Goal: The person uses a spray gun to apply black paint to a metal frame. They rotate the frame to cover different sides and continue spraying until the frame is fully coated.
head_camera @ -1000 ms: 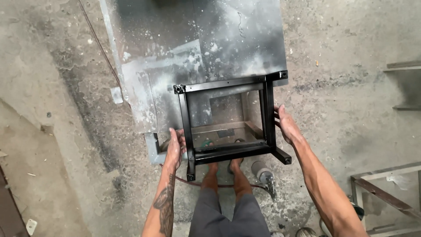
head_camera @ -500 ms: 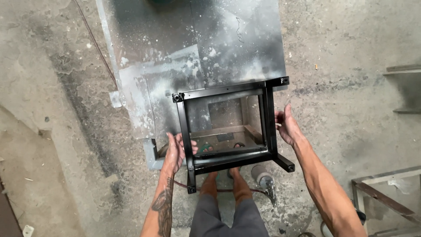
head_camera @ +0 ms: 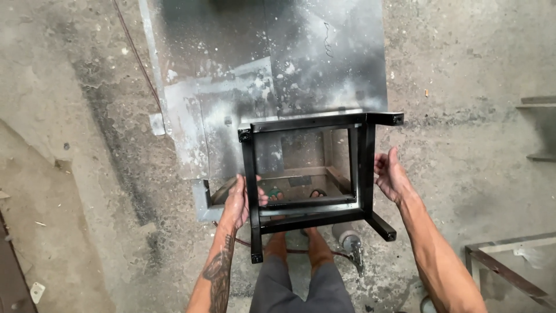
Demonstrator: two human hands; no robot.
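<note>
Since the earlier frames, the black metal frame (head_camera: 313, 174) had been shifted slightly lower and to the right in the view, and the right hand (head_camera: 391, 175) had been drawn a little away from its right upright. The frame, built of painted square tube with short legs projecting at its corners, was held above the concrete floor (head_camera: 475, 69), just in front of the person's legs and sandalled feet. The left hand (head_camera: 242, 202) was wrapped around the left upright, fingers curled over the tube and thumb on the near side. The right hand was held open with fingers loosely spread beside the right upright; whether the palm touched the tube could not be told. Paint-spattered grey metal sheets (head_camera: 278, 64) were laid on the floor beyond the frame. A spray gun (head_camera: 349, 242) with a reddish hose (head_camera: 289, 251) was lying near the feet. Another metal frame (head_camera: 509, 266) was seen at the lower right.
</note>
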